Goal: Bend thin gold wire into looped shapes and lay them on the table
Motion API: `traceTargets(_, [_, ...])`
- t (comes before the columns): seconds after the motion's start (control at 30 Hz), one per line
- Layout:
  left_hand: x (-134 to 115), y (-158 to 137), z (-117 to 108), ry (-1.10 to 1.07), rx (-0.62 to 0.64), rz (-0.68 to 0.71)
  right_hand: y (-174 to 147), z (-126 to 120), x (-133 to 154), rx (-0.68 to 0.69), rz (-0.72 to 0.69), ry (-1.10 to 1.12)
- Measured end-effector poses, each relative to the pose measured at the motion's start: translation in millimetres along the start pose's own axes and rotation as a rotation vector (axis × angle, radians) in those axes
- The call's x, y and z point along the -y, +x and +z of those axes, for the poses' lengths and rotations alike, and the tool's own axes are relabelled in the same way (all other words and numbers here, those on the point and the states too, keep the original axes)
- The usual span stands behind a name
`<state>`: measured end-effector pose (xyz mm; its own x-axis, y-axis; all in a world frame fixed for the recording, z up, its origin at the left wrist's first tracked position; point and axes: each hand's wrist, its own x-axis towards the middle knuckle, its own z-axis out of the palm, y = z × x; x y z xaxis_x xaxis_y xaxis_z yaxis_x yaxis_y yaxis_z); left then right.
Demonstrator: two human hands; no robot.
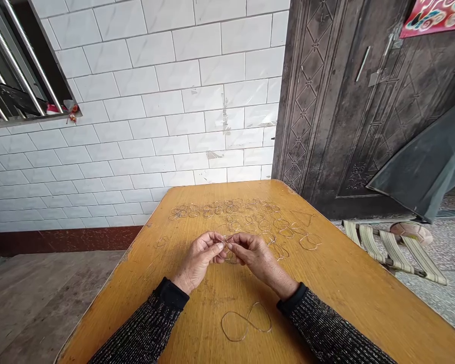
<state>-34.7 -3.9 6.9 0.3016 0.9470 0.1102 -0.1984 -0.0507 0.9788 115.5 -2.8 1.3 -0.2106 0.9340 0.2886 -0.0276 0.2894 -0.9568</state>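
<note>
Over the middle of the table, my left hand and my right hand meet, fingertips almost touching. Both pinch a thin wire; its ends are too small to make out. Just under the fingers shows a wire loop, and I cannot tell whether it is held or lies on the table. Nearer to me, between my forearms, rests a wire bent into a figure eight. Beyond my hands lie several more looped wires, some overlapping. Right of my right hand is another figure-eight wire.
A wooden table with rounded far corners stands against a white tiled wall. Small wire loops lie at its left. To the right are a dark patterned door, a strapped low seat and a ball.
</note>
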Motion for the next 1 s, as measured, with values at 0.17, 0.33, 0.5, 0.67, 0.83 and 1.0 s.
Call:
traceTargets(0.17, [-0.2, 0.7, 0.1, 0.129, -0.047, 0.026, -0.4, -1.9, -3.8, 0.041, -0.025, -0.066])
traceTargets(0.33, [-0.7, 0.7, 0.5, 0.239, -0.076, 0.03, -0.4, -3.2, -10.9, 0.087, -0.058, -0.148])
traceTargets(0.5, [2.1, 3.3, -1.9, 0.09, -0.161, 0.038, -2.2, -0.9, -6.8, 0.02, -0.05, -0.136])
traceTargets(0.67, [3.1, 8.2, -8.6, -0.131, -0.251, 0.004, -9.6, 1.1, 7.3, 0.103, -0.097, 0.019])
traceTargets(0.83, [-0.2, 11.4, -16.0, -0.289, -0.325, 0.003, -15.1, 1.1, 13.0, 0.242, -0.268, -0.135])
traceTargets(1.0, [-3.6, 15.0, -23.5, -0.397, -0.382, -0.005, -14.8, 6.4, 6.2, 0.198, -0.493, -0.506])
